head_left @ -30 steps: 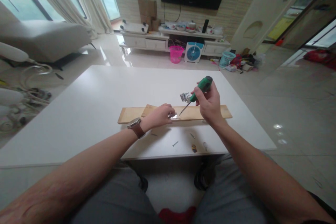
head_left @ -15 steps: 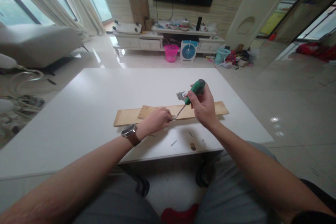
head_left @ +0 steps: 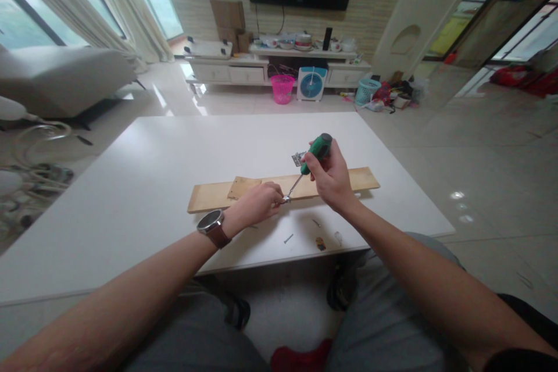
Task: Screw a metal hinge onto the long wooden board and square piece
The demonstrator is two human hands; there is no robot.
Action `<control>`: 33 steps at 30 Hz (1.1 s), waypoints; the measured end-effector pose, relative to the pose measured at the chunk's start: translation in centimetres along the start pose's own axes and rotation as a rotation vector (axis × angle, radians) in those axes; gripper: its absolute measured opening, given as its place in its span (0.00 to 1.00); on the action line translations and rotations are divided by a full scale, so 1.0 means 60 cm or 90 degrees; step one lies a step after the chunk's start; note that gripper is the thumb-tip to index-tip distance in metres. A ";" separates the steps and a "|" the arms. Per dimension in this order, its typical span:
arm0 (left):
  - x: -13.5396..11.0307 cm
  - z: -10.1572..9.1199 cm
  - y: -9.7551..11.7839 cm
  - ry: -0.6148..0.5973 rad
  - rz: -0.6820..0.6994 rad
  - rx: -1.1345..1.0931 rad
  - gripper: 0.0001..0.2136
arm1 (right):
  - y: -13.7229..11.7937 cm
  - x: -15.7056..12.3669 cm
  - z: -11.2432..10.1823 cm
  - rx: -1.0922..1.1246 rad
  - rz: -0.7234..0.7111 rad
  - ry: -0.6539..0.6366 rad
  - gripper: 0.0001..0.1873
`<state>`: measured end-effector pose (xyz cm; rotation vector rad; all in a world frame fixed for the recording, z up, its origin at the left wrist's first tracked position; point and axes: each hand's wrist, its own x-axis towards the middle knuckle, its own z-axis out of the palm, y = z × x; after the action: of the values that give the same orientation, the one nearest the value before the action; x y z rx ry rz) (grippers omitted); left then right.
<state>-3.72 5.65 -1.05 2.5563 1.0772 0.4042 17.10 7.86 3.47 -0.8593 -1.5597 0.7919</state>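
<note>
My right hand point(head_left: 335, 179) is closed around a green screwdriver point(head_left: 317, 153) with a black end, its shaft slanting down to the left. The tip meets a small metal hinge point(head_left: 286, 199) at the near edge of a long wooden board point(head_left: 357, 179). Pinched against that hinge are the fingers of my left hand point(head_left: 261, 200), which rests over the board. A shorter wooden piece point(head_left: 242, 186) lies on the board, partly under my left hand. Beyond the board another metal hinge point(head_left: 297, 158) lies on the table, partly hidden by my right hand.
On the white table point(head_left: 183, 145), near its front edge, lie a screw point(head_left: 288, 239), another screw point(head_left: 316, 223) and a small yellow figure piece point(head_left: 320, 243). Past the table stand a pink basket point(head_left: 282, 90), a blue fan point(head_left: 311, 84) and a low cabinet point(head_left: 248, 74).
The screwdriver and my right hand have moved left and slightly down, bringing the tip onto the hinge. My left hand stays at the board edge, with the hinge shifted slightly.
</note>
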 end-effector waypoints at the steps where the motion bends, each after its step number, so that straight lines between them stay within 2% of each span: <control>1: 0.000 -0.001 0.001 0.002 0.000 0.000 0.09 | 0.000 -0.001 0.000 -0.002 0.000 -0.005 0.19; 17: 0.003 0.009 -0.001 0.016 0.007 -0.008 0.09 | -0.007 -0.002 0.003 -0.023 0.002 -0.055 0.17; 23: 0.005 0.010 0.003 0.018 -0.007 0.009 0.09 | -0.015 0.013 0.008 -0.034 -0.018 -0.089 0.18; 27: 0.007 0.012 0.007 0.024 -0.023 0.020 0.12 | -0.011 0.029 0.019 -0.026 -0.056 -0.092 0.24; 31: 0.008 0.015 0.009 0.026 -0.054 0.000 0.10 | -0.003 0.035 0.024 -0.052 -0.074 -0.101 0.33; 33: 0.008 0.014 0.010 0.025 -0.059 -0.002 0.10 | 0.000 0.035 0.023 -0.076 -0.088 -0.106 0.33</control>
<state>-2.65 5.45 -1.51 2.4944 1.2024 0.4332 15.55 9.60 4.35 -0.7769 -1.8074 0.6896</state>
